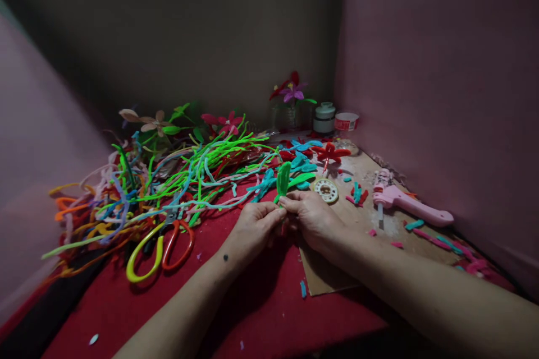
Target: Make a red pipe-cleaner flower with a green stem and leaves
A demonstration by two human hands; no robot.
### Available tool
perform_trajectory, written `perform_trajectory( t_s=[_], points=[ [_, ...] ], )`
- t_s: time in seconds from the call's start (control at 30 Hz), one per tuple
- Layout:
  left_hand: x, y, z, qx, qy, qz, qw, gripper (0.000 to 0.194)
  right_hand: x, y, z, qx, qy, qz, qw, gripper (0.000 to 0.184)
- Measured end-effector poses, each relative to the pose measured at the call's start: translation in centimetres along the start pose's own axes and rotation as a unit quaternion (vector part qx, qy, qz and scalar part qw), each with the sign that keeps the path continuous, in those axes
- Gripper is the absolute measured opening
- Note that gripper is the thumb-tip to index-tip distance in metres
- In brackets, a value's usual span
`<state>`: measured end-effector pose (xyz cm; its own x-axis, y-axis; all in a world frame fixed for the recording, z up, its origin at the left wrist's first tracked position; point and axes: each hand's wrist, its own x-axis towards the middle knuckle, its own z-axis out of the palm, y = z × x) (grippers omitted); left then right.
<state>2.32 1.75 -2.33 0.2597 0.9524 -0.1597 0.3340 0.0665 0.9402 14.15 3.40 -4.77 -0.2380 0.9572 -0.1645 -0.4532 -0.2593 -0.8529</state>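
Bare hands (314,216) and forearms (412,280), a small round dark spot (226,257) near the left wrist (234,249)

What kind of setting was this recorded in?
Probably a small handicraft workspace, perhaps at home: a heap of colored fuzzy stems, scissors and a pink glue gun lie on a red-covered table.

From here I see dim light, a dark wall (189,28) beyond the fingers, pinkish walls either side, and a red-covered table (269,314) beneath them.
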Motion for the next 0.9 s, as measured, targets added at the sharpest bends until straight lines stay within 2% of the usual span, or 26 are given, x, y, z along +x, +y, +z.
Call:
perform_trajectory(
  t_s=[0.1,0.17,0.27,0.37,0.53,0.6,0.73,0.9],
  points=[
    [0.0,-0.2,0.2,0.037,0.011,0.015,0.999,0.031,0.0,0.2,0.1,0.012,0.028,-0.004,1.000,0.019],
    [0.0,-0.4,0.4,0.100,0.042,0.056,0.993,0.031,0.0,0.3,0.2,0.016,0.040,-0.009,0.999,0.020],
    [-0.1,-0.8,0.7,0.203,0.081,0.130,0.967,0.031,-0.1,0.3,0.3,0.020,0.039,-0.013,0.999,0.022],
    [-0.1,-1.2,0.7,0.267,0.086,0.160,0.946,0.030,-0.1,0.3,0.4,0.028,0.036,-0.015,0.999,0.022],
    [0.1,-1.1,-0.2,0.282,0.077,0.160,0.943,0.031,-0.2,0.4,0.4,0.022,0.035,-0.033,0.999,0.023],
    [0.4,-1.0,-1.0,0.285,0.101,0.152,0.941,0.031,-0.3,0.6,0.4,-0.001,0.043,-0.037,0.998,0.023],
    [1.5,-1.1,-2.7,0.323,0.168,0.131,0.922,0.032,-0.7,0.9,0.5,-0.117,0.010,-0.058,0.991,0.025],
    [3.5,-0.9,-2.7,0.443,0.168,0.096,0.875,0.033,-1.5,1.1,1.0,-0.263,-0.057,-0.128,0.955,0.023]
  ],
)
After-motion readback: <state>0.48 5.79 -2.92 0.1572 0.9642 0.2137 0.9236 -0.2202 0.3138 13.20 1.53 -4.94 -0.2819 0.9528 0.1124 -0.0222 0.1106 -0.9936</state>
